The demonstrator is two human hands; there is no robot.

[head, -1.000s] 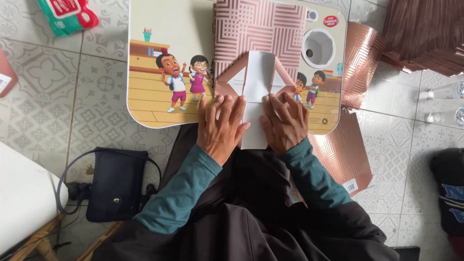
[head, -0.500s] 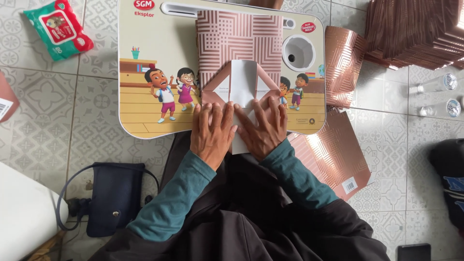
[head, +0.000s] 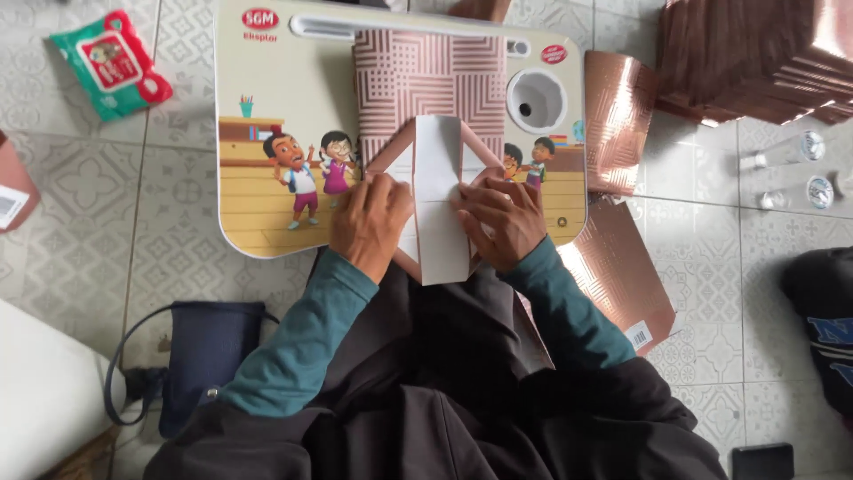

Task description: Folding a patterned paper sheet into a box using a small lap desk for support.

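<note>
A cartoon-printed lap desk (head: 267,187) sits on the patterned tile floor (head: 115,231), carrying a copper-patterned paper sheet (head: 426,89) whose near end is folded white side up into a pointed shape (head: 438,191) at the desk's near edge, with a stack of copper sheets (head: 755,58) well apart at the far right and a dark bag (head: 209,347) near the left elbow. The left hand (head: 371,224) lies flat with fingers extended, pressing the fold's left flap, while the right hand (head: 502,222) presses its right flap with fingers bent, fingertips (head: 466,197) at the crease, neither hand gripping anything. A green wipes packet (head: 111,67) lies far left on the tiles.
</note>
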